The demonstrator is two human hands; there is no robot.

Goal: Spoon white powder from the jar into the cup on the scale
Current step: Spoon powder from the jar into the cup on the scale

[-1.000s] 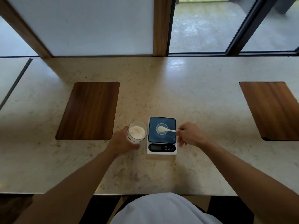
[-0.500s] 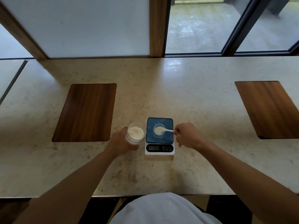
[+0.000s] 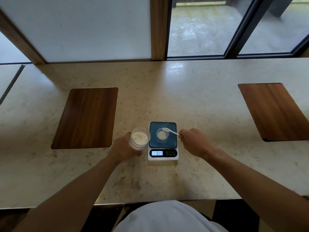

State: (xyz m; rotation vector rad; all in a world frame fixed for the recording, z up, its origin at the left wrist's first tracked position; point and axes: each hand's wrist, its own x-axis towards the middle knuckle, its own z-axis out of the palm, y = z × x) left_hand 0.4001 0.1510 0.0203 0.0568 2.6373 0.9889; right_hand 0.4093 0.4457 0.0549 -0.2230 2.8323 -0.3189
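A clear jar [image 3: 139,138] of white powder stands tilted on the counter just left of the scale, and my left hand [image 3: 124,149] grips its side. The white scale [image 3: 163,141] has a dark blue platform and a lit display. On the platform sits a small clear cup [image 3: 162,135] with a little white powder in it. My right hand [image 3: 194,142] pinches the handle of a white plastic spoon [image 3: 170,130], whose bowl hovers over the cup's far rim.
The pale marble counter [image 3: 184,101] has a dark wooden inset [image 3: 85,118] to the left and another wooden inset [image 3: 275,111] at the right. A wall panel and window frames rise behind the counter. My white clothing shows at the near edge.
The spoon's bowl has lifted from inside the cup to its far rim, leaving powder visible in the cup. My left hand still holds the jar in place.
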